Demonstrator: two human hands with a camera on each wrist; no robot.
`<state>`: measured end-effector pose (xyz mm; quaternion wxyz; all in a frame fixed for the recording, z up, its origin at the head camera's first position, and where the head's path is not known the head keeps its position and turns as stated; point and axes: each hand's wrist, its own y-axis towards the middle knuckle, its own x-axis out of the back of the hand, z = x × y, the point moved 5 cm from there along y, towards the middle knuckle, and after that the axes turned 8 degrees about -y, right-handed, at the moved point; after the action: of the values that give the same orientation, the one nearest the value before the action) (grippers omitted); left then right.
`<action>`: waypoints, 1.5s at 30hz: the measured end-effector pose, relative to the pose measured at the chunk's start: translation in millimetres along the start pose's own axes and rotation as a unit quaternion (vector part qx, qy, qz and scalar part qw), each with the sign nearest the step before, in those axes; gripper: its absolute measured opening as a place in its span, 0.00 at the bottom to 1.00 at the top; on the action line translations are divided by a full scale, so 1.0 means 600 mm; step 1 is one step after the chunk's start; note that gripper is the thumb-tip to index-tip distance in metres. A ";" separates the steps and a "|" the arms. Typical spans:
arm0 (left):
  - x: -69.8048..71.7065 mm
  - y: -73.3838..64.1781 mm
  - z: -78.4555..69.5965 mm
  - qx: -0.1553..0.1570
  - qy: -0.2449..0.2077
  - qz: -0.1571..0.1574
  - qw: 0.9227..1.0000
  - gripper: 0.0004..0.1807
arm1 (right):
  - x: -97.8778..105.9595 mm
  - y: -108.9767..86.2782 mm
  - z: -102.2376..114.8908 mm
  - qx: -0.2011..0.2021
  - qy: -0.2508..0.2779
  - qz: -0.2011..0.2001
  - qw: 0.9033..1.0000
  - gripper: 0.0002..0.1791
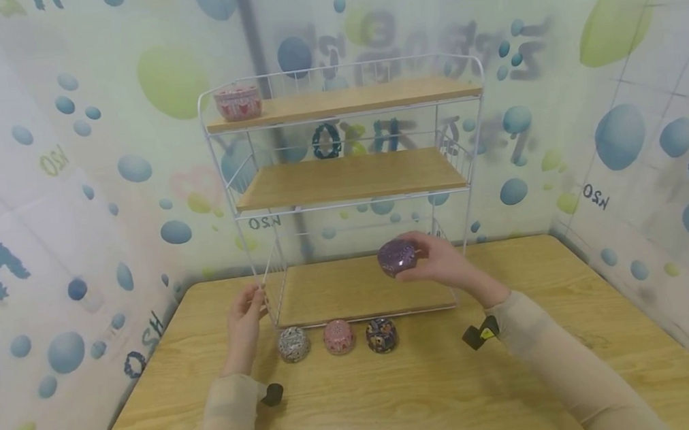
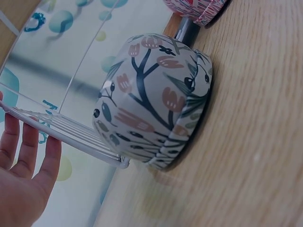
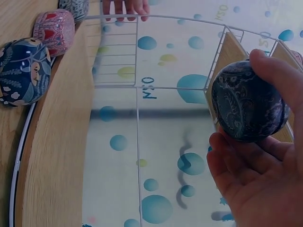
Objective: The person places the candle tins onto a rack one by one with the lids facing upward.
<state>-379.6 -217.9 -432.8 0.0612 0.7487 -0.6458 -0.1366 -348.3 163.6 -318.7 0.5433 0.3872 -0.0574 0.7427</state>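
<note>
In the head view my right hand (image 1: 441, 261) holds a purple patterned round tin (image 1: 397, 258) in front of the lower part of a white wire shelf rack (image 1: 349, 201). The right wrist view shows this tin (image 3: 248, 101) between thumb and fingers, raised above the bottom board. My left hand (image 1: 245, 312) grips the rack's left side frame; its fingertips (image 2: 53, 146) lie against the white wire. Along the rack's front edge stand three tins: a white one with flowers (image 2: 147, 99), a pink one (image 1: 339, 337) and a dark blue one (image 1: 382, 335).
Another pink tin with hearts (image 1: 239, 103) sits at the left end of the top board (image 1: 365, 97). Below it are the middle board (image 1: 350, 177) and the bottom board (image 1: 357, 289). The rack stands on a wooden table (image 1: 397, 395), with a patterned curtain behind.
</note>
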 end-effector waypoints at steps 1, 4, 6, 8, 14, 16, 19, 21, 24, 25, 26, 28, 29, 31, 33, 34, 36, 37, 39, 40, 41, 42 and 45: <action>0.000 0.000 0.000 -0.002 -0.001 -0.001 1.000 0.20 | 0.000 0.001 0.001 0.002 -0.001 0.000 1.000 0.37; 0.001 0.000 0.000 -0.008 0.000 -0.001 1.000 0.21 | 0.000 0.004 0.003 0.006 -0.004 -0.003 1.000 0.37; 0.001 0.000 0.001 -0.009 0.002 -0.001 1.000 0.20 | -0.001 0.006 0.006 0.005 -0.003 -0.004 1.000 0.37; 0.001 0.000 0.001 -0.010 0.004 -0.001 1.000 0.19 | 0.000 0.007 0.009 0.005 -0.001 -0.005 1.000 0.38; 0.000 0.000 -0.002 -0.006 0.005 -0.001 1.000 0.15 | 0.003 0.012 0.020 0.012 0.005 -0.011 1.000 0.37; -0.001 -0.001 -0.003 -0.004 0.007 0.000 1.000 0.16 | 0.005 0.013 0.023 0.012 0.005 -0.012 1.000 0.37; -0.001 -0.001 -0.004 -0.002 0.012 0.002 1.000 0.18 | 0.006 0.014 0.026 0.012 0.006 -0.010 1.000 0.37; -0.001 -0.001 -0.005 0.001 0.017 0.002 1.000 0.19 | 0.007 0.016 0.031 0.014 0.009 -0.009 1.000 0.37; -0.001 -0.002 -0.006 0.003 0.017 0.003 1.000 0.19 | 0.008 0.020 0.037 0.019 0.011 -0.010 1.000 0.37; -0.002 -0.002 -0.007 0.004 0.015 0.004 1.000 0.19 | 0.008 0.021 0.039 0.020 0.013 -0.011 1.000 0.38; -0.002 -0.002 -0.007 0.006 0.013 0.004 1.000 0.19 | 0.008 0.022 0.041 0.019 0.011 -0.012 1.000 0.38; -0.002 -0.002 -0.007 0.008 0.007 0.006 1.000 0.19 | 0.008 0.025 0.044 0.019 0.012 -0.012 1.000 0.38; -0.002 -0.002 -0.008 0.010 0.005 0.006 1.000 0.19 | 0.008 0.026 0.046 0.017 0.013 -0.012 1.000 0.38; -0.002 -0.002 -0.008 0.010 0.002 0.005 1.000 0.18 | 0.008 0.029 0.049 0.018 0.013 -0.012 1.000 0.38; -0.002 -0.002 -0.009 0.010 0.001 0.004 1.000 0.18 | 0.008 0.031 0.054 0.023 0.018 -0.009 1.000 0.37; -0.002 -0.002 -0.009 0.010 0.002 0.004 1.000 0.19 | 0.008 0.033 0.055 0.024 0.017 -0.010 1.000 0.37; -0.001 -0.002 -0.008 0.010 0.004 0.004 1.000 0.19 | 0.009 0.035 0.060 0.029 0.016 -0.012 0.999 0.37; -0.001 -0.002 -0.008 0.010 0.004 0.004 1.000 0.19 | 0.009 0.036 0.062 0.029 0.016 -0.013 0.999 0.37; 0.000 -0.001 -0.006 0.012 0.003 0.005 1.000 0.19 | 0.010 0.038 0.065 0.026 0.012 -0.015 0.999 0.37; 0.000 -0.001 -0.006 0.014 0.002 0.006 1.000 0.19 | 0.010 0.040 0.066 0.024 0.010 -0.016 1.000 0.38; 0.000 -0.001 -0.006 0.016 -0.001 0.007 1.000 0.19 | 0.010 0.041 0.066 0.022 0.008 -0.017 1.000 0.39; 0.000 -0.002 -0.008 0.021 -0.002 0.007 1.000 0.19 | 0.010 0.042 0.067 0.020 0.008 -0.017 1.000 0.39; -0.007 -0.009 -0.027 0.025 0.001 0.011 1.000 0.18 | 0.011 0.046 0.068 0.016 0.005 -0.018 1.000 0.40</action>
<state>-370.3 -214.4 -418.3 0.0449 0.7431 -0.6570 -0.1189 -351.7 136.9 -277.1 0.5511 0.3929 -0.0358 0.7353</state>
